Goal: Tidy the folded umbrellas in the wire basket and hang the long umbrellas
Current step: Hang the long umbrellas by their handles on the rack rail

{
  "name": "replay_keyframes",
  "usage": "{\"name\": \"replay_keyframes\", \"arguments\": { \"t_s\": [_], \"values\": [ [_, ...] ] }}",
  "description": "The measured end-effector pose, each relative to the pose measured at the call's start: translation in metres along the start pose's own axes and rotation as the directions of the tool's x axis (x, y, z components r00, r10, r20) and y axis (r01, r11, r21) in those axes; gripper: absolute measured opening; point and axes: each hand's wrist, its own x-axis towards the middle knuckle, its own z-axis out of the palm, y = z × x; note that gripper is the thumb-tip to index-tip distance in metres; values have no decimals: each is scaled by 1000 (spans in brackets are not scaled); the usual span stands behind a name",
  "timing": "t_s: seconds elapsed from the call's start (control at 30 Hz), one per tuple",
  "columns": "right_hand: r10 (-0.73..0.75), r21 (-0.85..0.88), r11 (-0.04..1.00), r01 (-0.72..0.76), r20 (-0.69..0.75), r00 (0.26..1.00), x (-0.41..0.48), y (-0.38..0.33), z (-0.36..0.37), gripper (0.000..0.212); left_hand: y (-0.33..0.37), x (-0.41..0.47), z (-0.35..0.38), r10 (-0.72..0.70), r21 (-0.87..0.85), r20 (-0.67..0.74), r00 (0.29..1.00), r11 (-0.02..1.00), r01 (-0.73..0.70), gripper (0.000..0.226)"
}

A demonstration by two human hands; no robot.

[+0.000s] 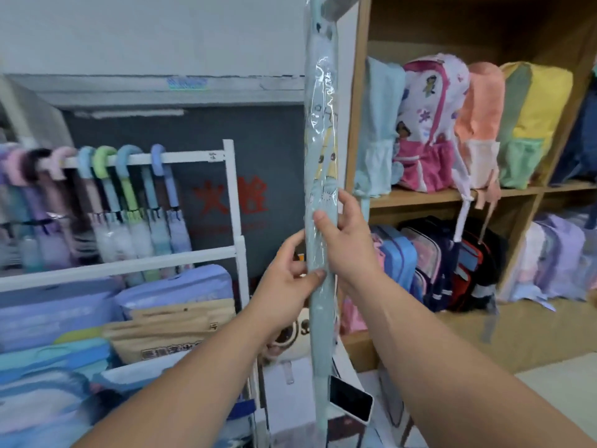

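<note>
A long pale blue umbrella (320, 130) in a clear plastic sleeve stands upright in the middle of the view, its top out of frame. My left hand (287, 279) grips its lower shaft from the left. From the right, my right hand (345, 240) grips it just above. At the left, several long umbrellas (135, 202) with pastel curved handles hang from the top bar of a white rack (231, 202). No wire basket is in view.
Wooden shelves (452, 195) on the right hold rows of backpacks. Below the rack lie stacked blue and tan packaged goods (174, 315). A phone (350, 402) lies on a surface near the umbrella's lower end.
</note>
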Motion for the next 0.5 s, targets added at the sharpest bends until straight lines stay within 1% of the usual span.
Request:
{"name": "replay_keyframes", "arguments": {
  "t_s": [0.07,0.1,0.2,0.27,0.33,0.4,0.5],
  "values": [
    [-12,28,1000,10,68,998,14,-5,8,43,9,11,-4,24,28,-78,997,999,-22,61],
    [-31,47,999,26,110,993,21,-9,9,41,13,15,-5,37,40,-113,993,999,-33,61],
    [-69,60,997,58,213,974,43,-23,10,29,21,26,-12,77,79,-206,975,995,-62,61],
    [-79,62,996,64,264,961,57,-33,12,24,27,31,-18,94,102,-243,965,992,-71,61],
    [-89,22,996,86,302,949,72,-41,18,27,34,37,-27,103,124,-272,957,990,-71,61],
    [-110,-13,993,121,328,938,85,-53,30,25,42,45,-41,117,183,-315,942,981,-61,62],
    [-147,-28,986,164,322,935,105,-74,55,20,61,59,-68,147,265,-365,919,963,-49,60]
  ]
}}
